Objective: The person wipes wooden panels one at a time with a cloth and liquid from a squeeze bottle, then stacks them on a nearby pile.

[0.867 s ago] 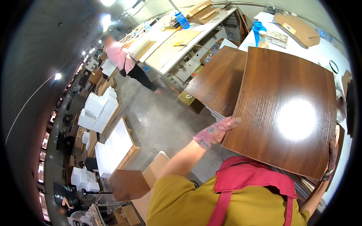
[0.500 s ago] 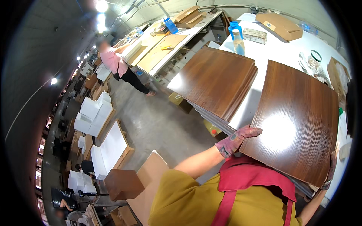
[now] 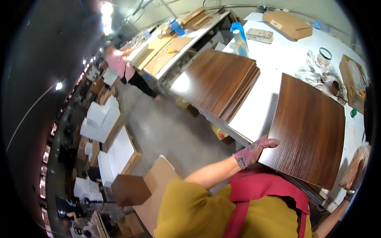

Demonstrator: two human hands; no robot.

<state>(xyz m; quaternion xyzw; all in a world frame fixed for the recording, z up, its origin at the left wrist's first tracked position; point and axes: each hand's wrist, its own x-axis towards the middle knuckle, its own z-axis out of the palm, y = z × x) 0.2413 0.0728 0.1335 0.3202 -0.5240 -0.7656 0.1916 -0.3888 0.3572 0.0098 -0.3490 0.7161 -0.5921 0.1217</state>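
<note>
Brown panel (image 3: 309, 133), near edge of worktop (image 3: 258, 109): left hand (image 3: 254, 152) grips its corner, presumably for steadiness; right hand (image 3: 360, 176) clutches rag (image 3: 353, 169).

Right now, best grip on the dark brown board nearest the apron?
Probably the left and right edges, by the near corners, one hand from each side. The board is flat and broad with its wide face up, so thin edges suit pinching. The left hand has the near left corner; the right hand is off the right edge.
</note>
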